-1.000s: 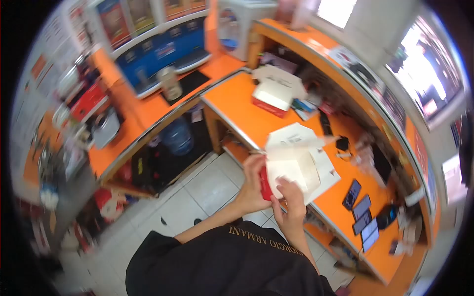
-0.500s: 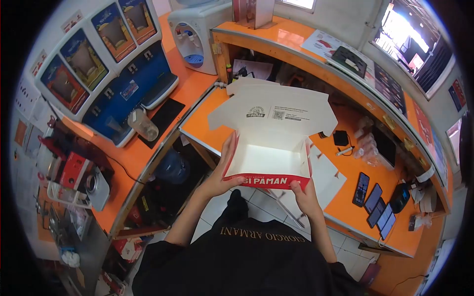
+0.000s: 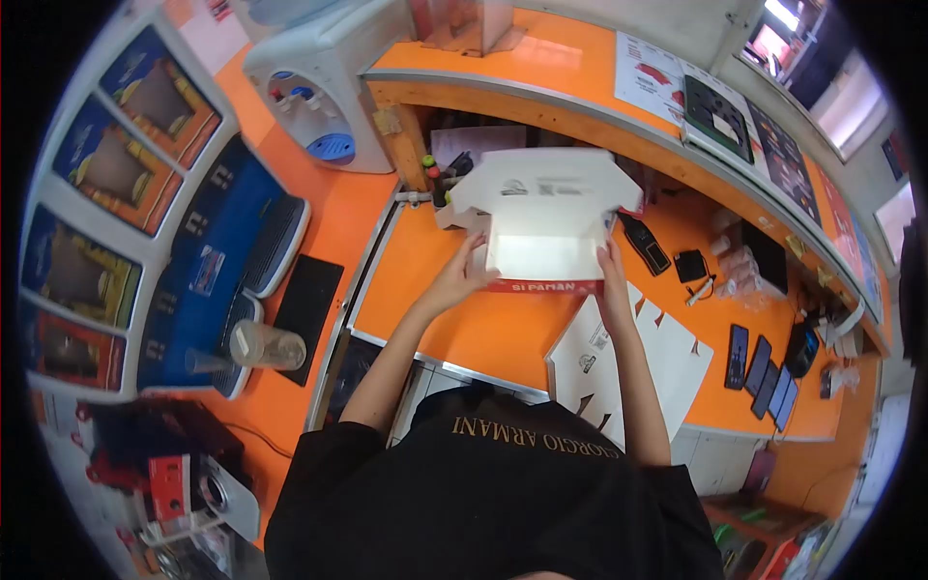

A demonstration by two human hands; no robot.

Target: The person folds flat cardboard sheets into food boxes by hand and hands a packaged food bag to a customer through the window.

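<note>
A white food box (image 3: 544, 255) with a red front reading "SI PAMAN" is held over the orange counter, its printed lid standing up at the back. My left hand (image 3: 466, 267) grips the box's left wall, thumb along the front corner. The right side is held by my right hand (image 3: 611, 275), fingers bent against the wall. Inside, the box shows bare white card. Under my right forearm lie flat white cardboard sheets (image 3: 667, 360) with printing and small cut slots.
The orange counter (image 3: 483, 333) spans the front, below a raised shelf. Several phones (image 3: 764, 372) and a black handheld device (image 3: 646, 244) lie to the right. At left stand a water dispenser (image 3: 329, 97), a drink dispenser (image 3: 193, 261) and a clear plastic cup (image 3: 268, 345).
Both hands have carried the box forward, away from my body and over the counter. My view has shifted, bringing more of the flat cardboard into sight. Both hands keep their grip.
</note>
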